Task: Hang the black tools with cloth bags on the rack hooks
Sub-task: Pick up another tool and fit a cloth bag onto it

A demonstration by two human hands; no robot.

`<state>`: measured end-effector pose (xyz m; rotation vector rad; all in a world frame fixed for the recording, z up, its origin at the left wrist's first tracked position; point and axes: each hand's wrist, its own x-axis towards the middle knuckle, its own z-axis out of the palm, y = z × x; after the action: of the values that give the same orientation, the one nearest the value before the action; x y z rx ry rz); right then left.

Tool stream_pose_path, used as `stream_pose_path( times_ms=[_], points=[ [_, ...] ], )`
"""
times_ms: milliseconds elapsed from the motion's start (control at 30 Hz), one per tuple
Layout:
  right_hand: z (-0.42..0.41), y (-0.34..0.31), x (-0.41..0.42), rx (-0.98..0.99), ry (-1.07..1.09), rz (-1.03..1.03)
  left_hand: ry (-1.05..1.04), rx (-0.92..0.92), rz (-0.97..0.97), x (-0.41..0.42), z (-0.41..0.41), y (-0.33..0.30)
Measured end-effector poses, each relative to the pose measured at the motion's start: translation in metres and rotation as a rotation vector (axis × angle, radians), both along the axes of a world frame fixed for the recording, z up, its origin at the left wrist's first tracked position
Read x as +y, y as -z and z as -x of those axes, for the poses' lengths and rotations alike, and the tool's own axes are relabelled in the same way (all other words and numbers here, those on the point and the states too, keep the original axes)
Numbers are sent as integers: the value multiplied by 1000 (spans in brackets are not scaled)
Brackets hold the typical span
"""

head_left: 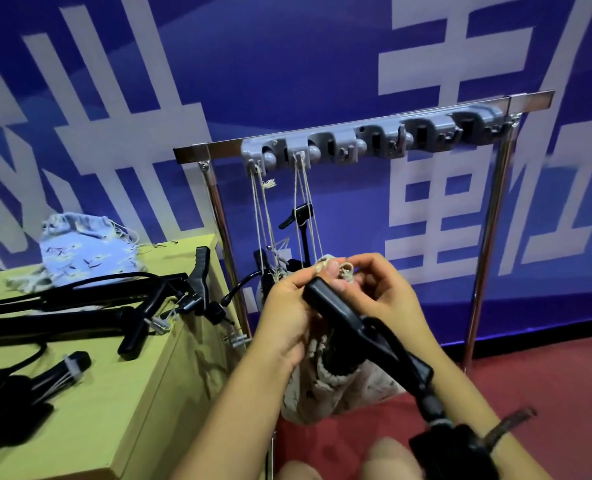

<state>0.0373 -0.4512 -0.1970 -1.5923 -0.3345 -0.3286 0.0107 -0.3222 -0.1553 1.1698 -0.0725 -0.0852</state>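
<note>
Blue banner wall with large white characters, cropped too much to read, is filling the background beyond both hands, and no brand or label is showing on anything. Up and ahead of the hands, the rack [363,142] is carrying a grey strip of hooks [374,140], with two tools already dangling by their strings from its leftmost hooks. The left hand [287,315] is curling round the handle of a black tool [360,332], while the right hand [381,289] is pinching the pale drawstring loop [344,270] between thumb and fingertips just above that handle. Below both hands the cloth bag [325,389] is sagging, soft and limp, so it is likely adding little weight; the tool looks rigid and the heavier part. Taking the thin, floppy loop itself and spreading it open seems the best hold for catching a hook. Off to the left of the left hand, more black tools [80,306] and a blue bag [86,251] are lying on a yellow-green table [114,427].
</note>
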Motion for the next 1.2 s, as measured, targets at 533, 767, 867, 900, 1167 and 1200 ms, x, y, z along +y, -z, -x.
stream_pose_path(
  times_ms=[533,767,867,900,1167,1200],
  points=[
    [-1,-16,-49,367,-138,-984,-451,-32,200,72,2,13],
    [-3,-7,-55,202,-352,-1317,-853,-356,103,68,16,17],
    [-3,-8,-38,83,-291,-1038,-892,-539,-60,59,17,9],
    [-3,-10,-33,39,-234,-882,-868,-590,-137,58,17,9],
    [-15,-18,-54,46,102,-347,-619,-382,-301,98,17,8],
    [-18,-19,-59,114,93,-526,-600,-336,-129,105,19,4]
  ],
)
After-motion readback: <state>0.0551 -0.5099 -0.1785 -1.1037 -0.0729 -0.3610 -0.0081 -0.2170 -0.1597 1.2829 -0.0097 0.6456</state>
